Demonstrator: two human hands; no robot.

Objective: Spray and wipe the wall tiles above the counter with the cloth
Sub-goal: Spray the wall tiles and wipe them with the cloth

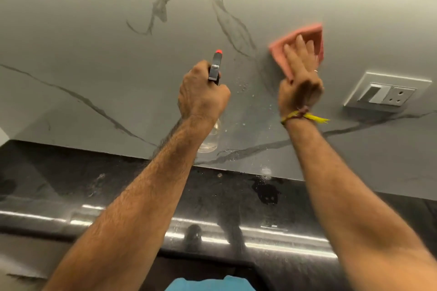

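The wall tiles (94,42) are grey marble with dark veins and fill the upper view. My left hand (202,92) grips a clear spray bottle (210,139) by the neck, its black head with an orange nozzle tip (218,52) aimed at the wall. Water droplets (243,87) speckle the tile between my hands. My right hand (299,78) presses a pink cloth (305,38) flat against the tile with straight fingers, just left of the switch plate. The cloth edges look blurred.
A white switch and socket plate (387,92) is set in the wall right of the cloth. Below the tiles runs a glossy black counter (94,186), wet in spots, with a shiny front edge (272,241).
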